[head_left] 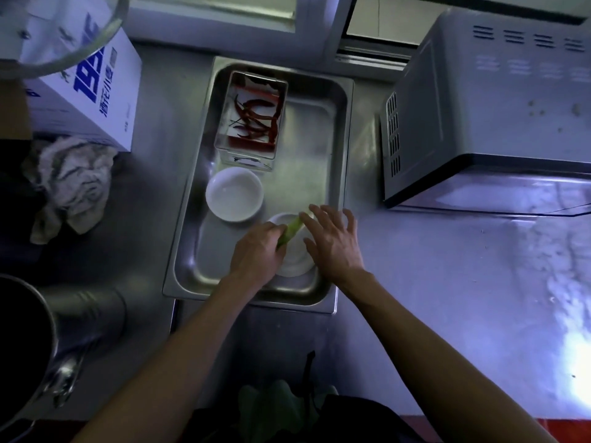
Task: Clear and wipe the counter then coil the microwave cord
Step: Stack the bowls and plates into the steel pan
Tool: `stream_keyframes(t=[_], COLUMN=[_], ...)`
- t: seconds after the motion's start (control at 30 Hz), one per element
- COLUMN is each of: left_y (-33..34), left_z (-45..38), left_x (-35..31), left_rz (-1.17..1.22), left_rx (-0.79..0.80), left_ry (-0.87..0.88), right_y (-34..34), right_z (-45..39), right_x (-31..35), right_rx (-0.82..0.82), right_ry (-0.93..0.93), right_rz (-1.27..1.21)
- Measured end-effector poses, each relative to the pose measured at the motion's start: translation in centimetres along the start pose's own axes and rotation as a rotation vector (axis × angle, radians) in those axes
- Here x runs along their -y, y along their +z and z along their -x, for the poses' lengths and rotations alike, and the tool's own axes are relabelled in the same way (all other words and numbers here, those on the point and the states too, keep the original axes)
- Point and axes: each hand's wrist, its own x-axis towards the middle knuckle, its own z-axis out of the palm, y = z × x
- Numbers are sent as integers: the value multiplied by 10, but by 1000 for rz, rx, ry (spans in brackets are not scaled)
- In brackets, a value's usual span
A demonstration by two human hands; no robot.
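Head view: a steel tray (339, 148) sits on the steel surface (447, 282), left of the microwave (486, 107); its cord is not visible. In the tray are a clear box of red chillies (252, 116) and two white bowls, the far bowl (235, 194) and the near bowl (295, 254). The left hand (256, 254) has its grip closed on a green vegetable piece (292, 230) over the near bowl. The right hand (335, 244) is released, fingers spread above the bowl's right rim. A crumpled cloth (73, 183) lies on the left, by a box (96, 91).
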Motion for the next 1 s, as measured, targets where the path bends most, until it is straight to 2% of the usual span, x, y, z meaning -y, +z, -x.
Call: stream_keyframes(t=[0.43,0.7,1.0], left_y=[30,20,-9], left_z=[-11,-8,17], left_x=[-5,-12,-21], left_rz=[-27,-88,-155], left_rx=[-10,37,119], left_ry=[-45,-19,50], right_y=[20,13,-12], right_z=[1,6,34], right_x=[-15,-15,-7], right_rx=[34,42,57], right_ry=[-32,-34,72], right_rz=[31,-13,-82])
